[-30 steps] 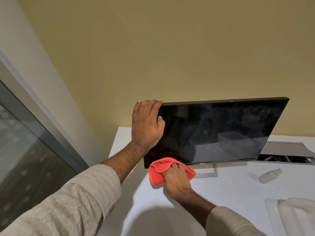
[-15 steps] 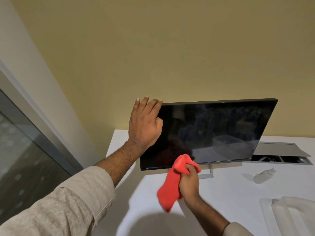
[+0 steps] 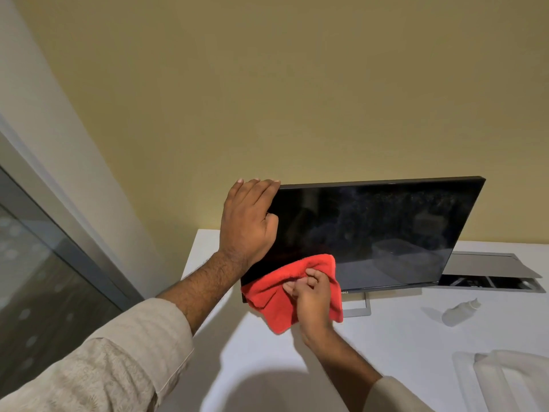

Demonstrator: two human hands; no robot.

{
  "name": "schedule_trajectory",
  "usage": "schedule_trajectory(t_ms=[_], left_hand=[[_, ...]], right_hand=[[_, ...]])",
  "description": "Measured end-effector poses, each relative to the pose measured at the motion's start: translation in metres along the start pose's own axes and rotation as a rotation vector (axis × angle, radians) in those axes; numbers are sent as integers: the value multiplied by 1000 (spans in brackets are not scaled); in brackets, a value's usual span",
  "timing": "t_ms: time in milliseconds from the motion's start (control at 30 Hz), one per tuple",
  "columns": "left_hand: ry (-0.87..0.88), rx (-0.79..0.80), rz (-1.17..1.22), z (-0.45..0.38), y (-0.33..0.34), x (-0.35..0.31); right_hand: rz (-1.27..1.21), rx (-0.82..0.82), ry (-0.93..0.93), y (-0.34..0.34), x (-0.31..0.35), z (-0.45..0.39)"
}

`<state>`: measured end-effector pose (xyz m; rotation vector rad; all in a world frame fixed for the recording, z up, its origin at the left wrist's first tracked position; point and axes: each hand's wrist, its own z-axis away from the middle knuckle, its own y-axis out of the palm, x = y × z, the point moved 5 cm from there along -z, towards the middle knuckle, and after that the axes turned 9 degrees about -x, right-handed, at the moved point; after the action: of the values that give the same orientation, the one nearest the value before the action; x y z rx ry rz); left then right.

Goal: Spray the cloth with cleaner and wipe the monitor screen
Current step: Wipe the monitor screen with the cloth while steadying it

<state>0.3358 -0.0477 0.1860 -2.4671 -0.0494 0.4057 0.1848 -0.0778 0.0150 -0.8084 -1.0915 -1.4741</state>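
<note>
Around us we see a white surface set against a yellow wall, with a glass pane in a grey frame running along the left. Off to the right a small white spray bottle lies on its side on the surface, well apart from our hands, and behind it a grey flap stands raised over a dark slot in the surface. At the lower right corner sits a pale, ridged plastic object that we cannot identify. The monitor stands on its silver stand, its dark screen speckled and smeary toward the right. Our left forearm crosses in front of the monitor's lower left corner and hides that edge. Our left hand rests on the upper left corner of the monitor — fingers straight and laid together over the top edge, thumb lying against the screen's face. Our right hand has its grip closed on the red cloth, fingertips curled and bunching the fabric, pressing it against the lower left part of the screen near the bottom bezel. The cloth spreads out on either side of that hand — its lower edge hangs past the bezel, above the surface, and covers part of the brand mark.
</note>
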Motion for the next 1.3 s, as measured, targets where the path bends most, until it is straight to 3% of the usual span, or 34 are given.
schedule_trajectory(t_ms=[100, 200, 333, 767, 900, 1000, 1100, 1200, 1300], left_hand=[[-2, 4, 6, 0, 1, 0], [7, 11, 5, 0, 0, 2], [11, 4, -1, 1, 2, 1], [14, -22, -30, 3, 7, 2], [13, -20, -44, 2, 8, 3], [19, -24, -44, 3, 8, 3], [27, -20, -40, 4, 8, 3], [29, -9, -39, 5, 8, 4], [27, -2, -40, 4, 8, 4]], right_hand=[[583, 12, -519, -9, -6, 2], [1133, -111, -861, -19, -8, -4], [1255, -194, -1037, -20, -5, -11], [816, -337, -1185, 13, 112, -21], [1022, -282, -1241, 16, 83, -11], [1254, -95, -1213, 3, 35, -4], [1335, 44, -1101, -18, 1, -3], [1311, 30, -1093, -24, 12, -10], [1212, -110, -1098, -13, 58, -23]])
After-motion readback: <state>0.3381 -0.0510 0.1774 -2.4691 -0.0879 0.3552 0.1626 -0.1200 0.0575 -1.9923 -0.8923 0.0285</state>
